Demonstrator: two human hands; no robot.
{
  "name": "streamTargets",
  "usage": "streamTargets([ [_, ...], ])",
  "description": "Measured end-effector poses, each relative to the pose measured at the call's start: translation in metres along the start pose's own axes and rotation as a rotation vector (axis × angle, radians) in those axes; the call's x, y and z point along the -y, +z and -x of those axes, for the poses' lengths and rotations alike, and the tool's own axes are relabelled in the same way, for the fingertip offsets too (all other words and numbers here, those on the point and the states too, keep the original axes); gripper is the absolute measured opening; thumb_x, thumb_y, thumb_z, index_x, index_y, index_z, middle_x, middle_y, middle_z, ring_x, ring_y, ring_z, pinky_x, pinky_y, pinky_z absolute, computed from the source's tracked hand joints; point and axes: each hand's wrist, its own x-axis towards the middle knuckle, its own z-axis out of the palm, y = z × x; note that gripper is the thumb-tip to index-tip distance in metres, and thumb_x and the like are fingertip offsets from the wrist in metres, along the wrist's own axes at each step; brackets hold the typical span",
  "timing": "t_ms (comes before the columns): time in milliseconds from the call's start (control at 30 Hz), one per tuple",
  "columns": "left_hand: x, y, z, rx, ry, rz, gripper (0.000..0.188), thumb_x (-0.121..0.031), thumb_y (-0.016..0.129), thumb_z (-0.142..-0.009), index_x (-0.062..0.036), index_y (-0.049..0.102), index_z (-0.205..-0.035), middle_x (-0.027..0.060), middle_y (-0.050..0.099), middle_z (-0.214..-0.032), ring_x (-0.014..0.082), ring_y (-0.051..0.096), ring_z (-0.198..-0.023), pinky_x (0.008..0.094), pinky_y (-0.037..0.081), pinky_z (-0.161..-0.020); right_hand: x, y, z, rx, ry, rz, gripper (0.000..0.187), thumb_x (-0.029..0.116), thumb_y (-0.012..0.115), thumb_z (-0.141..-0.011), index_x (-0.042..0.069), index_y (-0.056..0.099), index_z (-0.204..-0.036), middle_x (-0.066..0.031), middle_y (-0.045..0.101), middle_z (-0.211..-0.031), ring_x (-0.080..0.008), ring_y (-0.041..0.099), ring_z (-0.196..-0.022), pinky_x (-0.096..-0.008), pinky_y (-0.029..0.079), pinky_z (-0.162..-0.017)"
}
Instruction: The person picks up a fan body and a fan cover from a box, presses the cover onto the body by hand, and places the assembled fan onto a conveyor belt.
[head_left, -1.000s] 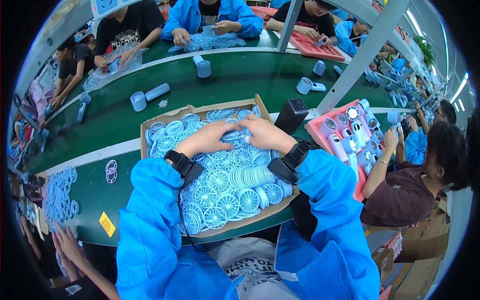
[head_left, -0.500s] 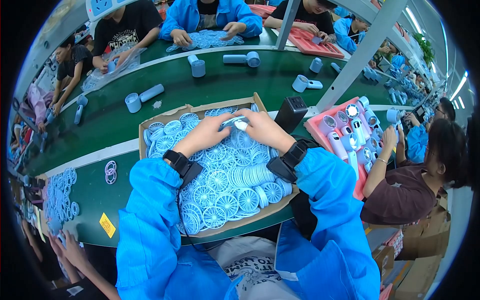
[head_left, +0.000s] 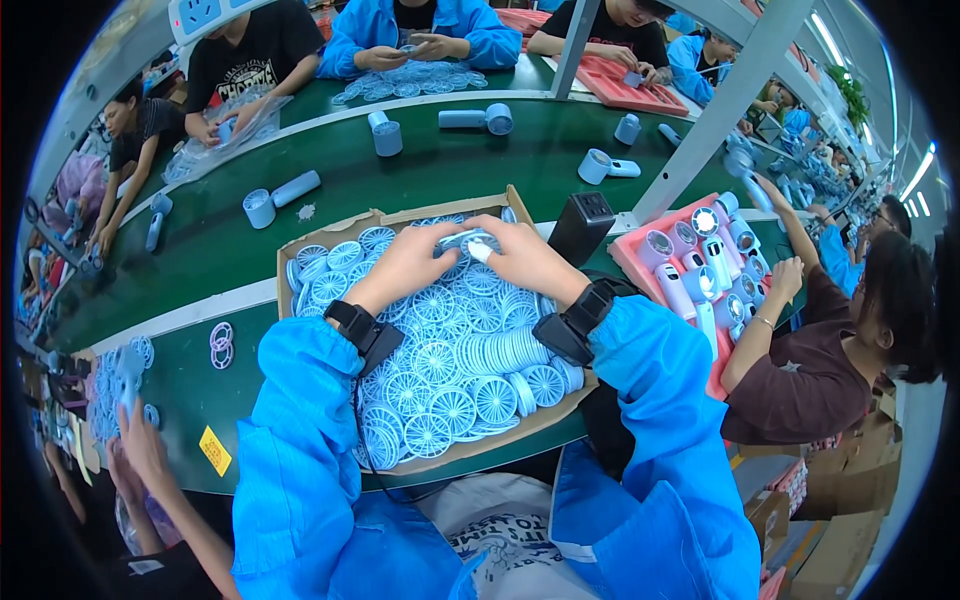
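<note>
Both my hands meet over the far part of an open cardboard box (head_left: 430, 208) heaped with light-blue round fan grilles (head_left: 435, 362). Between my fingertips is a light-blue fan grille (head_left: 466, 239), tilted and partly hidden by the fingers; whether it is just one I cannot tell. My left hand (head_left: 418, 262) pinches it from the left. From the other side my right hand (head_left: 525, 258) grips it, with a white cover on one digit. In the box's right half, a row of grilles (head_left: 500, 350) stands stacked on edge.
Beyond the box, a green conveyor belt (head_left: 350, 185) carries several blue handheld fans (head_left: 387, 135). A black box-shaped device (head_left: 582, 226) and a pink tray (head_left: 627, 250) of fans stand to the right. Purple rings (head_left: 221, 345) and a yellow label (head_left: 214, 451) lie left. Co-workers sit around.
The fans on the belt have shifted slightly left. My hands stay nearly in place, turning the grille a little. At right a co-worker's arm now reaches out with a fan; a left co-worker raises one.
</note>
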Motion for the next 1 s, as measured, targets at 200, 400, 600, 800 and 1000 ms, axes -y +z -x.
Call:
streamTargets([
  [200, 0.001, -0.001, -0.003, 0.028, -0.005, 0.042, 0.034, -0.016, 0.062, -0.08, -0.0073, 0.062, -0.112, 0.0185, 0.065, -0.096, 0.0339, 0.062, -0.089, 0.0394, 0.049, -0.078, -0.004, 0.001, -0.002, 0.005, -0.005, 0.03, 0.036, 0.006, 0.059, -0.083, 0.004, 0.054, -0.119, -0.0187, 0.064, -0.09, -0.0326, 0.064, -0.083, -0.0386, 0.049, -0.073],
  [400, 0.016, 0.007, 0.003, 0.105, 0.033, -0.149, 0.039, -0.023, 0.063, -0.079, -0.0123, 0.06, -0.116, 0.0172, 0.062, -0.109, 0.0335, 0.059, -0.1, 0.0407, 0.046, -0.087, -0.009, 0.003, -0.001, 0.019, -0.039, 0.073, 0.036, 0.004, 0.059, -0.081, 0.004, 0.056, -0.117, -0.0192, 0.064, -0.09, -0.0338, 0.063, -0.085, -0.0393, 0.05, -0.074],
  [600, 0.014, 0.009, 0.01, 0.228, -0.033, -0.353, 0.044, -0.025, 0.064, -0.081, -0.0165, 0.056, -0.123, 0.0143, 0.058, -0.118, 0.0308, 0.054, -0.111, 0.0412, 0.038, -0.097, -0.003, 0.001, -0.004, -0.178, -0.136, 0.059, 0.024, 0.002, 0.057, -0.083, 0.004, 0.063, -0.106, -0.0142, 0.064, -0.089, -0.0241, 0.063, -0.076, -0.0332, 0.05, -0.066],
  [800, 0.013, 0.003, 0.003, 0.328, -0.036, -0.288, 0.04, -0.02, 0.059, -0.085, -0.0166, 0.055, -0.124, 0.0145, 0.058, -0.118, 0.0327, 0.054, -0.11, 0.0413, 0.04, -0.097, 0.0, 0.0, -0.005, -0.199, -0.069, -0.051, 0.021, 0.002, 0.055, -0.084, 0.003, 0.065, -0.103, -0.0112, 0.065, -0.089, -0.0162, 0.061, -0.065, -0.0289, 0.048, -0.055],
  [1000, 0.019, 0.01, 0.001, 0.165, -0.053, -0.098, 0.036, -0.013, 0.056, -0.085, -0.0139, 0.056, -0.121, 0.0173, 0.062, -0.109, 0.0341, 0.059, -0.1, 0.0415, 0.046, -0.088, 0.0, 0.0, -0.004, -0.181, -0.064, -0.04, 0.021, 0.002, 0.055, -0.085, 0.003, 0.066, -0.103, -0.009, 0.064, -0.079, -0.0124, 0.058, -0.057, -0.0272, 0.045, -0.049],
])
